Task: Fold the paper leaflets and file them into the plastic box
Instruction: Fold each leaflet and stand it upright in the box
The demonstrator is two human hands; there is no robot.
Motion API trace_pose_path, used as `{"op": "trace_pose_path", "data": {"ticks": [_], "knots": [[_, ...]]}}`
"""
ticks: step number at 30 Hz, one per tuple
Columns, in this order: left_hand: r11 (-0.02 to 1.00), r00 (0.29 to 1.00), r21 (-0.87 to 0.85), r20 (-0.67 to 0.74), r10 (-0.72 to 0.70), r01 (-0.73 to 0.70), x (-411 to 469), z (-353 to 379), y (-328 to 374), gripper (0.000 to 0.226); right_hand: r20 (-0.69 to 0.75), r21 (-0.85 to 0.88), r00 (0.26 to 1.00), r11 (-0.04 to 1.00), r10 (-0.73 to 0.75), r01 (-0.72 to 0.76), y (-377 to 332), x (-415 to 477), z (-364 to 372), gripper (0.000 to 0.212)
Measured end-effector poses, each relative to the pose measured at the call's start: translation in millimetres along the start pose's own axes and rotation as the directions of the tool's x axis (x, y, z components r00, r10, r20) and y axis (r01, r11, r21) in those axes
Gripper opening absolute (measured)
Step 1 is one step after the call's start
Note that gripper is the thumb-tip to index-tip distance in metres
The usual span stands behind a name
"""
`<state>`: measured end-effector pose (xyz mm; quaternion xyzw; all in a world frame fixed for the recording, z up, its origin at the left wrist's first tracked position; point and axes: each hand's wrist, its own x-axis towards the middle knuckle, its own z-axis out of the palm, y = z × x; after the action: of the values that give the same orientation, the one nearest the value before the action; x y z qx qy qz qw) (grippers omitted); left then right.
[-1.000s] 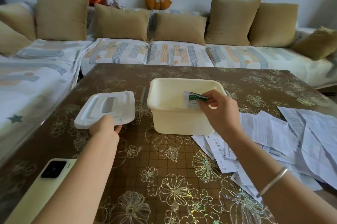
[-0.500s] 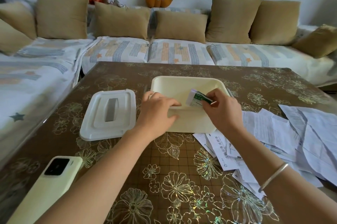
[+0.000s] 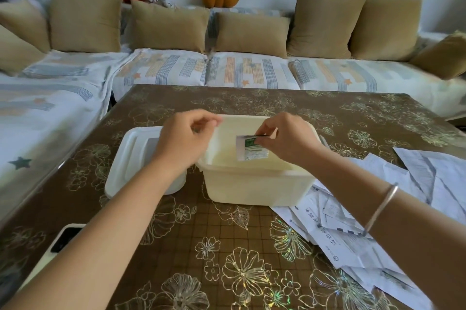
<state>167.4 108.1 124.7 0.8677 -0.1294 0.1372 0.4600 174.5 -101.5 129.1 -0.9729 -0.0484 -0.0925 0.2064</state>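
A cream plastic box [image 3: 254, 186] stands open in the middle of the table. My left hand [image 3: 185, 139] is at its left rim with fingers curled over the edge, gripping it. My right hand [image 3: 290, 139] is over the box opening and pinches the top edge of a small folded leaflet [image 3: 252, 149] with green print. The leaflet hangs upright inside the box against its far-right part. A pile of unfolded white leaflets [image 3: 418, 183] lies on the table to the right of the box, partly under my right forearm.
The box's white lid [image 3: 131, 158] lies flat just left of the box, partly behind my left forearm. A pale phone [image 3: 60, 241] lies at the table's near-left edge. A sofa with tan cushions [image 3: 252, 32] runs behind and left of the table.
My left hand left the lid and came to the box's left rim. My right hand lowered the folded leaflet from above the rim down into the box.
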Motion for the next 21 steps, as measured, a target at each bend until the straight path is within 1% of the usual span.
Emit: {"op": "trace_pose_path", "data": {"ticks": [1,2,3,6,8,11,17,21], "knots": [[0.998,0.994,0.021,-0.094,-0.053,0.055,6,2,-4,0.019,0.020,-0.015,1.000,1.000,0.003,-0.003,-3,6,3,0.006],[0.993,0.984,0.036,-0.145,-0.104,0.111,12,5,-10,0.019,0.051,-0.021,0.999,1.000,0.005,-0.004,-5,13,7,0.007],[0.987,0.976,0.039,-0.162,-0.147,0.155,17,9,-15,0.018,0.092,-0.031,0.996,1.000,0.001,0.002,-6,20,12,0.007],[0.969,0.963,0.043,-0.127,-0.238,0.245,30,24,-29,0.024,0.191,-0.132,0.981,0.990,-0.023,0.049,-8,37,27,0.005],[0.954,0.953,0.093,-0.131,-0.273,0.286,34,33,-33,0.028,0.228,-0.174,0.973,0.982,-0.034,0.075,-8,46,36,0.006],[0.954,0.963,0.170,-0.155,-0.222,0.248,34,41,-38,0.029,0.261,-0.213,0.963,0.969,-0.064,0.122,-9,55,48,0.006],[0.961,0.967,0.177,-0.183,-0.179,0.211,32,42,-42,0.028,0.296,-0.310,0.952,0.934,-0.082,0.177,-8,63,65,0.014],[0.962,0.968,0.178,-0.180,-0.174,0.206,31,41,-42,0.028,0.288,-0.377,0.948,0.894,-0.137,0.243,-10,64,65,0.022]]}}
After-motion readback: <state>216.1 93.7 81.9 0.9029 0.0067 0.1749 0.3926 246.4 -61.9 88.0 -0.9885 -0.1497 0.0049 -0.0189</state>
